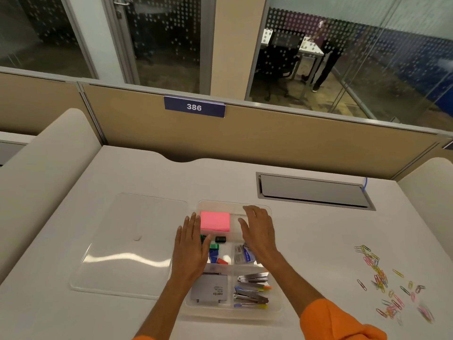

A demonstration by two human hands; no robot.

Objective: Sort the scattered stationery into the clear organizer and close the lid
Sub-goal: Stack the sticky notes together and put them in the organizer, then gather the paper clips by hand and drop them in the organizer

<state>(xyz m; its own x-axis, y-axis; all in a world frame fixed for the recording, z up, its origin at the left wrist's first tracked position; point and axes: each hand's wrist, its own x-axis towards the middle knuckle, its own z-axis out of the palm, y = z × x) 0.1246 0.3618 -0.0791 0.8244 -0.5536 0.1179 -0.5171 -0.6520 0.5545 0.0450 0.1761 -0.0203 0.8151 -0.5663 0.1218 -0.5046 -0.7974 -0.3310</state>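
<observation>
Your orange sleeve sits lowest in view, and both forearms reach over the clear organizer. Your left hand and right hand are flat, fingers straight, gripping nothing; whether they touch the tray, I cannot tell. Under them lie pink sticky notes, binder clips and staplers. The lid lies flat just beside the tray, on your left. The paper clips lie scattered well apart on your right. Reach for the lid now and they get shut out. Sweep them carelessly and some may slide off the desk.
</observation>
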